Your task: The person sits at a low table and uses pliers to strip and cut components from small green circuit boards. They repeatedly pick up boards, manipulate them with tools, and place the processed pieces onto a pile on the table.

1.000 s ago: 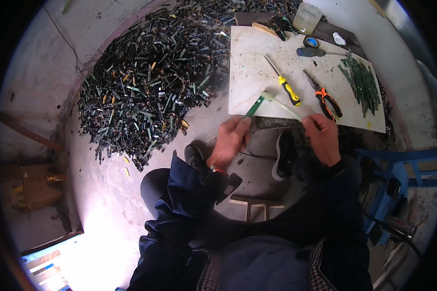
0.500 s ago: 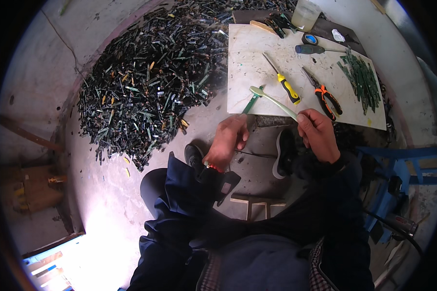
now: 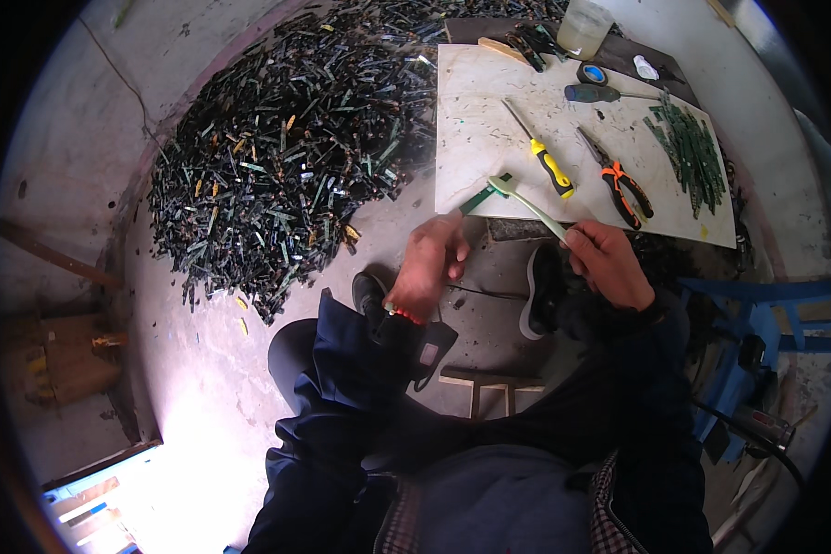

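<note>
My left hand (image 3: pixel 431 265) grips a narrow green strip (image 3: pixel 481 196) that juts toward the near edge of a pale board (image 3: pixel 489 129) on the floor. My right hand (image 3: pixel 608 261) holds a light green toothbrush (image 3: pixel 529 204) by its handle, with the brush head resting against the strip's tip. Both hands hover just in front of the board, above my shoes.
On the board lie a yellow-handled screwdriver (image 3: pixel 546 163), orange-handled pliers (image 3: pixel 617 178), a dark-handled tool (image 3: pixel 598 93) and a bunch of green strips (image 3: pixel 691 146). A big heap of dark strips (image 3: pixel 277 157) covers the floor to the left. A blue stool (image 3: pixel 757 314) stands at right.
Both hands have drawn slightly nearer to me. The toothbrush head has shifted along the green strip's end.
</note>
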`<state>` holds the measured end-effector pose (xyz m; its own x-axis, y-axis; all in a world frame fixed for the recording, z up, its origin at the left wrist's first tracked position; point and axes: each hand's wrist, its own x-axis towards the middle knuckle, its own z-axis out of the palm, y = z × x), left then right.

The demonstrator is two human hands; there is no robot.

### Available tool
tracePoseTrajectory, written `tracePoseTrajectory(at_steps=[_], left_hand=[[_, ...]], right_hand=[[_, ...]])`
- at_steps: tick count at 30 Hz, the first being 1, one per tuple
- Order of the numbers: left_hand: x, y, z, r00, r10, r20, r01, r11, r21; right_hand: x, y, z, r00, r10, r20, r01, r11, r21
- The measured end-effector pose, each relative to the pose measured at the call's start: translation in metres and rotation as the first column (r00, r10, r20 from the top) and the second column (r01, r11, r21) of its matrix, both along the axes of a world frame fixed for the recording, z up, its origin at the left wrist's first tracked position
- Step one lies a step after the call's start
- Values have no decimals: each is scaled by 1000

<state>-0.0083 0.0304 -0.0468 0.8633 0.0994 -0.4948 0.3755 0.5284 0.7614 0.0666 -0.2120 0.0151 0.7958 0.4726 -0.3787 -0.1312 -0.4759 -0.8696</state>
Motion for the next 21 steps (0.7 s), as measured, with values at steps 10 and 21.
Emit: tracePoseTrajectory(at_steps=[10, 21], left_hand=[[-2, 1, -5, 998, 55, -15, -55, 998, 0], [-3, -4, -4, 1000, 1, 18, -5, 980, 200]], right_hand=[[-2, -1, 4, 995, 65, -71, -63, 997, 32], [-16, 13, -14, 961, 229, 156, -243, 967, 74]])
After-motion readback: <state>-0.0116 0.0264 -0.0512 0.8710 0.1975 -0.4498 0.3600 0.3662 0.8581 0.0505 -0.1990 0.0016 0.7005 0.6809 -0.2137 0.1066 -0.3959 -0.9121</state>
